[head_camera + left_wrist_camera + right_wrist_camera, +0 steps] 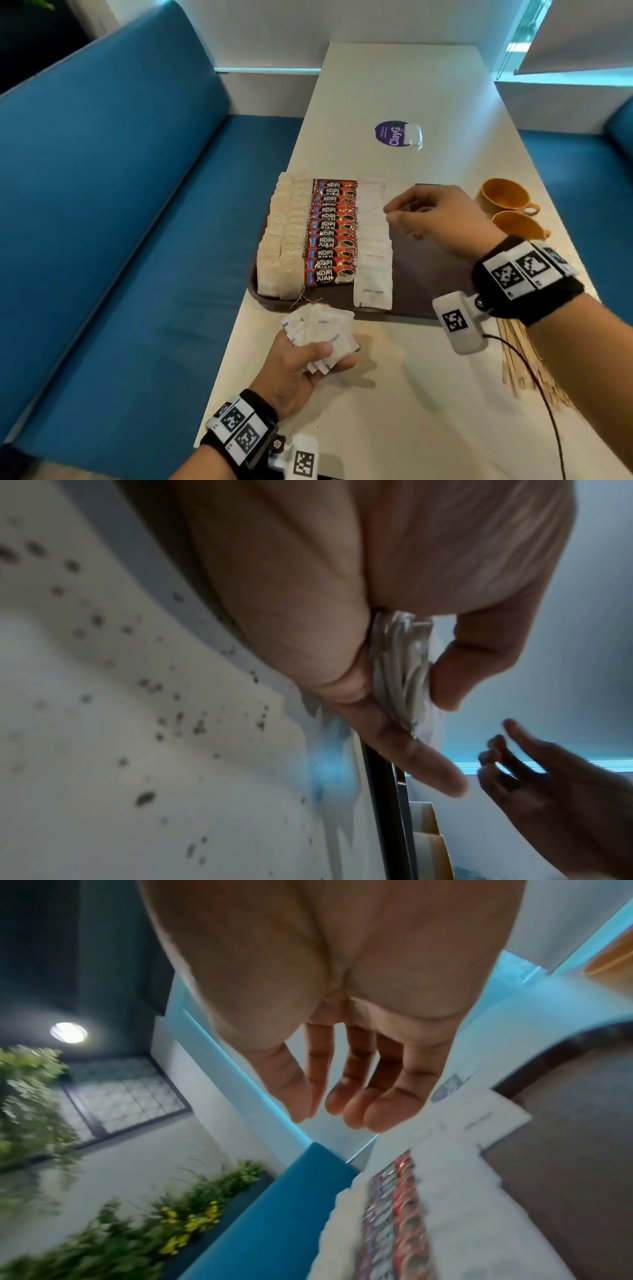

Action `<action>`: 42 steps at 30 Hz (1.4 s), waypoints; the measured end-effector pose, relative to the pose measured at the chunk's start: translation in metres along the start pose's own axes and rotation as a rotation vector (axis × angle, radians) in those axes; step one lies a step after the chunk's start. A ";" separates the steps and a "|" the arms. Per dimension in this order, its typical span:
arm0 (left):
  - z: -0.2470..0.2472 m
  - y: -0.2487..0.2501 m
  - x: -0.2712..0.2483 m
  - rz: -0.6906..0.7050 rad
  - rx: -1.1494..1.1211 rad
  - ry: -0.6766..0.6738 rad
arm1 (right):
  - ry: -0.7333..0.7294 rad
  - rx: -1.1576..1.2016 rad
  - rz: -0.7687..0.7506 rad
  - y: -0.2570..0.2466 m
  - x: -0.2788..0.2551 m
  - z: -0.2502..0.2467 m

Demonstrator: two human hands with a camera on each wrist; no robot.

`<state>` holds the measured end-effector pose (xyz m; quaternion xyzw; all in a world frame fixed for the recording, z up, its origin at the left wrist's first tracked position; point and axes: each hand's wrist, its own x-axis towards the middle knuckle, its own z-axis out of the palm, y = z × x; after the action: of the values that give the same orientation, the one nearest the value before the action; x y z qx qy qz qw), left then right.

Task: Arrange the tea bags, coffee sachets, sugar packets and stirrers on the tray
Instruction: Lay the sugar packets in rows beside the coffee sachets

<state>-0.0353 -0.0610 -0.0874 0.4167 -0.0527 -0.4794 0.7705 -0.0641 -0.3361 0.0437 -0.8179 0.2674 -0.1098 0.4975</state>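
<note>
Sugar packets (320, 337): fanned stack gripped in left hand (294, 371); right hand (435, 219) empty, loose; two cups (507, 195).

One tray (424, 287) sits on the tabletop (394, 85). It carries two columns of tea bags (281, 246), one column of coffee sachets (330, 236) and one column of sugar packets (373, 246). Two cups (507, 195) stand near the right edge. The number of stirrers (524, 356) cannot be determined.

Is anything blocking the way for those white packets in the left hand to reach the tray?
Nothing visible does. The left hand grips a fan of white paper sugar packets just short of the dark brown tray, whose right part lies bare beside the sugar column.
</note>
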 end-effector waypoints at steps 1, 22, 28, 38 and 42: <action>0.001 0.001 0.000 0.000 0.016 0.003 | -0.036 0.043 -0.002 -0.003 -0.020 0.006; 0.017 0.007 -0.010 -0.081 0.040 0.085 | -0.088 0.275 0.094 0.052 -0.134 0.089; 0.009 0.006 -0.011 -0.043 0.035 -0.005 | 0.025 0.579 0.140 0.050 -0.134 0.081; 0.004 -0.001 -0.007 -0.029 0.050 -0.005 | 0.019 0.521 0.248 0.054 -0.141 0.094; 0.003 -0.002 -0.006 -0.015 0.047 -0.006 | -0.038 0.487 0.208 0.057 -0.141 0.091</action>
<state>-0.0413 -0.0585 -0.0844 0.4337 -0.0632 -0.4849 0.7568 -0.1602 -0.2109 -0.0369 -0.6443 0.3064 -0.1038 0.6930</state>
